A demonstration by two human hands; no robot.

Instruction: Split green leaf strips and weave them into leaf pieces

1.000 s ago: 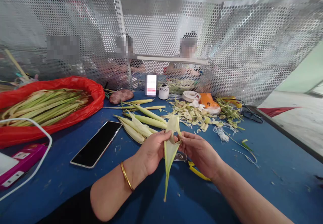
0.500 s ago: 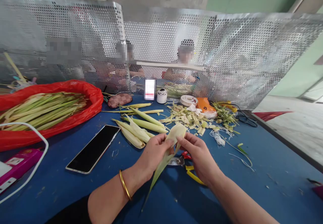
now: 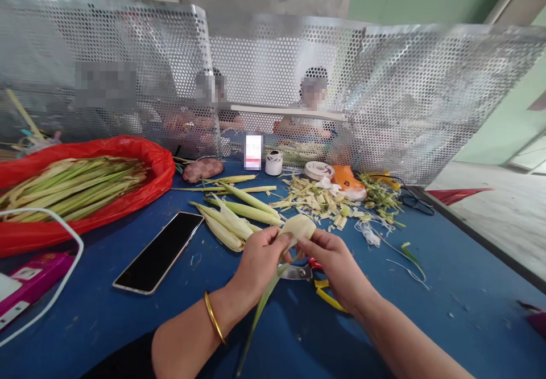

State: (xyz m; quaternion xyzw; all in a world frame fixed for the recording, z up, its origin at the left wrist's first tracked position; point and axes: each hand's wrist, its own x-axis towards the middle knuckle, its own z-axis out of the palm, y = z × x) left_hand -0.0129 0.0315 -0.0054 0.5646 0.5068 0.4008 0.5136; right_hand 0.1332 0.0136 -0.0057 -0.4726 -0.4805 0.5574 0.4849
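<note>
Between my two hands is a pale corn husk (image 3: 300, 226), its broad end up and a long green tail hanging toward me. My left hand (image 3: 261, 256) pinches its left side, thumb on top. On the other edge, my right hand (image 3: 330, 256) grips it with thumb and fingers. Just beneath lie pruning shears (image 3: 296, 272) with a metal blade and red and yellow handles, partly covered by my right hand. Several more corn husks (image 3: 228, 228) rest on the blue table (image 3: 298, 322) beyond my left hand.
A red plastic bag (image 3: 160, 165) of long leaves stands at left, near a dark phone (image 3: 160, 254) and magenta power strip (image 3: 38, 282). Husk scraps (image 3: 307, 200), a tape roll (image 3: 319, 169) and white string (image 3: 367, 234) lie beyond. Behind a perforated metal screen (image 3: 273, 66) sit other people.
The husk's broad end has tipped lower and looks more folded over between my fingers. Its tail hangs further down. Both hands keep their grip in nearly the same place.
</note>
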